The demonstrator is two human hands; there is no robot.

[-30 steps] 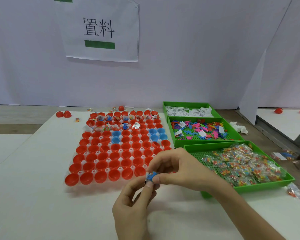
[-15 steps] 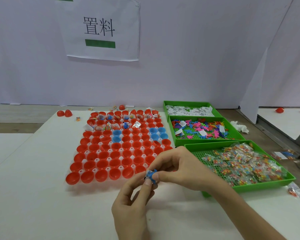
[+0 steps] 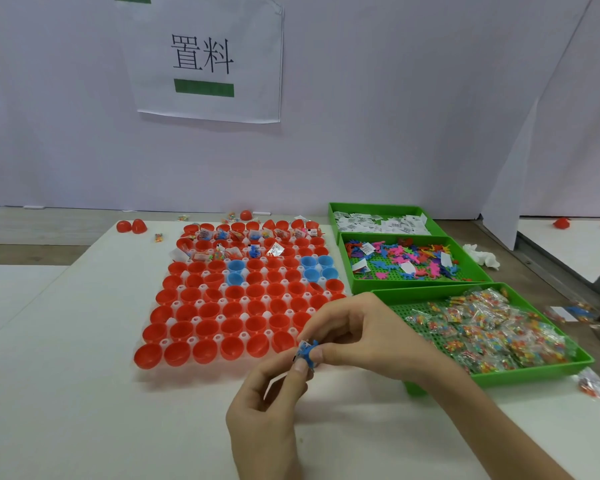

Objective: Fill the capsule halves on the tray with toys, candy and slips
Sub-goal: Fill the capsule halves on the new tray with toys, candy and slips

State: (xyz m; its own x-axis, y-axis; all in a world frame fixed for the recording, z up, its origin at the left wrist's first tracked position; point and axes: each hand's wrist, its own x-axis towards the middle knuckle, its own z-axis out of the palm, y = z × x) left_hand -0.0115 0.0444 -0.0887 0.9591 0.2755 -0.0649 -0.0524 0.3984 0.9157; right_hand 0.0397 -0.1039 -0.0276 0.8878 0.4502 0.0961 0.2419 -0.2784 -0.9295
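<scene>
White worktop [image 3: 66,375] is carrying the whole job. Nearest the camera, the left hand [image 3: 264,420] is rising from below, thumb and forefinger pinching a small blue toy [image 3: 311,352]. The right hand [image 3: 368,337] is reaching in from the right, its fingers clamping on the same piece and pressing a white slip [image 3: 303,344] against it. Against half a second ago, both hands are sitting in almost the same spot, just before the near right corner of the tray [image 3: 205,370], and the piece is only being turned slightly between them. By my judgement the bundle is still being made up, not yet delivered. Its long axis is appearing to run from upper left to lower right, though most of it is covered. Beyond, the capsule halves [image 3: 182,353] are standing open side up, the near rows showing empty and the far rows [image 3: 250,244] already carrying contents. To the right, three green bins are holding candy [image 3: 492,327], then toys [image 3: 406,256], then slips [image 3: 378,221]. A paper sign [image 3: 205,60] is hanging on the wall.
</scene>
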